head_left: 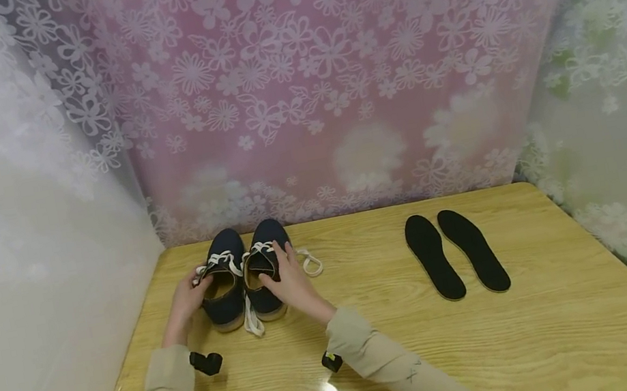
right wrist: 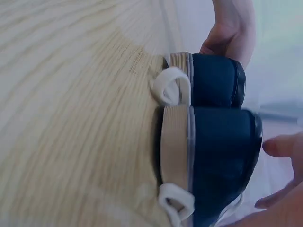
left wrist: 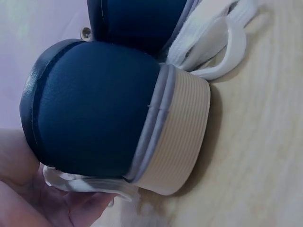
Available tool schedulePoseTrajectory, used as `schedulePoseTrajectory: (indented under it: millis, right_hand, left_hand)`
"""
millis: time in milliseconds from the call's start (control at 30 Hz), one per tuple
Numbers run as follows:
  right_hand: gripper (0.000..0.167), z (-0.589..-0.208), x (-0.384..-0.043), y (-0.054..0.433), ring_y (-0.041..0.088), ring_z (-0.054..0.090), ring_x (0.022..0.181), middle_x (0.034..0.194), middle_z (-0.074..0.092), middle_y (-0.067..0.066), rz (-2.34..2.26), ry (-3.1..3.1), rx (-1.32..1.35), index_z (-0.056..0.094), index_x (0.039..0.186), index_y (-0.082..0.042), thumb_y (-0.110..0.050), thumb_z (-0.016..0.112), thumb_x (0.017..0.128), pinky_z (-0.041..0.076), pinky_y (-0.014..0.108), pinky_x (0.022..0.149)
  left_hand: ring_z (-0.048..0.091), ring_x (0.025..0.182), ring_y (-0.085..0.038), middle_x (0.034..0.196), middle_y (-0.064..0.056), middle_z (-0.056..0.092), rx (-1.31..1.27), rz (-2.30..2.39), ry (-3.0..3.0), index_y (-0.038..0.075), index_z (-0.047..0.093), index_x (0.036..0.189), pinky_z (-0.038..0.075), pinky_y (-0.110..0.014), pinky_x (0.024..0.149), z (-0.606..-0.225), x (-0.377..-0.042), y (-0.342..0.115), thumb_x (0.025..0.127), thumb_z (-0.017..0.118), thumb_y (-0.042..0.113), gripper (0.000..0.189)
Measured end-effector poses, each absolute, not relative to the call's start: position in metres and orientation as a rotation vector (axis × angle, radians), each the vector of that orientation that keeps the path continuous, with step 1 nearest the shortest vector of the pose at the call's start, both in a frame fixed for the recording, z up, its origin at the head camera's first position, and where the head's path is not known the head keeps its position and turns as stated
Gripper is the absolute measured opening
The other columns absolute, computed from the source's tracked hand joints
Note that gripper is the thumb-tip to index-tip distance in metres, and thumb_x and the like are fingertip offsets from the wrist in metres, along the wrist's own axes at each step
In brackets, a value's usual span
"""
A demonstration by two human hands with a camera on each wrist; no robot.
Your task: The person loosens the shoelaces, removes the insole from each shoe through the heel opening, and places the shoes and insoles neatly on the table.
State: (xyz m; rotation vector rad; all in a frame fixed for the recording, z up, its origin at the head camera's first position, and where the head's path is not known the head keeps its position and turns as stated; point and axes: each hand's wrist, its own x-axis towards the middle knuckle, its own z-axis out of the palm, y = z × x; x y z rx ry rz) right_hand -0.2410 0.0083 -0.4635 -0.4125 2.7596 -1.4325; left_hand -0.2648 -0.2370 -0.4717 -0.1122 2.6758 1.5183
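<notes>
Two dark navy sneakers with white laces stand side by side on the table, toes toward the back. My left hand grips the left sneaker by its outer side, thumb at the opening and fingers beside a white lace. At the right sneaker, my right hand is spread, thumb over the opening and fingers along its right side. In the right wrist view, that hand's thumb and fingers are apart, close to the collar of the right sneaker. The insides of both sneakers are partly hidden.
Two black insoles lie side by side toward the right of the wooden table. Loose lace loops hang between the sneakers and to their right. A flowered curtain stands behind; a pale sheet borders the left side.
</notes>
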Motion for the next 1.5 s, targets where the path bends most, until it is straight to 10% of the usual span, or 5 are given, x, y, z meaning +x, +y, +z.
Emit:
schedulePoseTrajectory:
  millis: [300,900,1233,1500]
  right_hand:
    - [0.074,-0.474,-0.243,0.026,0.039,0.019,0.153,0.168,0.013,0.021,-1.414,2.573,-0.389,0.016,0.164,-0.011,-0.036,0.053,0.105,0.027,0.062,0.118]
    - [0.059,-0.459,-0.233,0.062,0.04,0.027,0.15,0.164,0.025,0.022,-1.346,2.627,-0.531,0.038,0.158,-0.012,-0.036,0.054,0.106,0.031,0.06,0.117]
    - [0.046,-0.448,-0.227,0.12,0.041,0.039,0.144,0.157,0.041,0.02,-1.334,2.763,-0.527,0.054,0.148,-0.011,-0.027,0.058,0.105,0.036,0.061,0.113]
    - [0.06,-0.437,-0.216,0.16,0.045,0.023,0.15,0.164,0.024,0.022,-1.152,2.906,-0.429,0.037,0.157,-0.009,-0.034,0.055,0.106,0.025,0.066,0.117]
  left_hand:
    - [0.042,0.134,-0.05,0.145,-0.037,0.043,0.001,1.422,2.655,-0.011,0.044,0.141,0.037,-0.059,0.111,-0.473,-0.276,-0.238,0.108,0.051,0.025,0.049]
    - [0.006,0.151,-0.049,0.165,-0.031,0.002,-0.057,1.402,2.495,0.0,-0.005,0.161,0.015,-0.062,0.122,-0.455,-0.244,-0.229,0.107,0.029,0.058,0.086]
    - [0.05,0.127,-0.053,0.147,-0.037,0.043,-0.017,0.791,2.97,-0.011,0.025,0.155,0.041,-0.065,0.104,-0.418,-0.216,-0.201,0.109,0.036,0.052,0.079]
    - [0.015,0.15,-0.049,0.161,-0.03,0.024,0.183,0.816,3.262,-0.002,0.026,0.159,0.017,-0.065,0.12,-0.42,-0.208,-0.133,0.106,0.051,0.044,0.075]
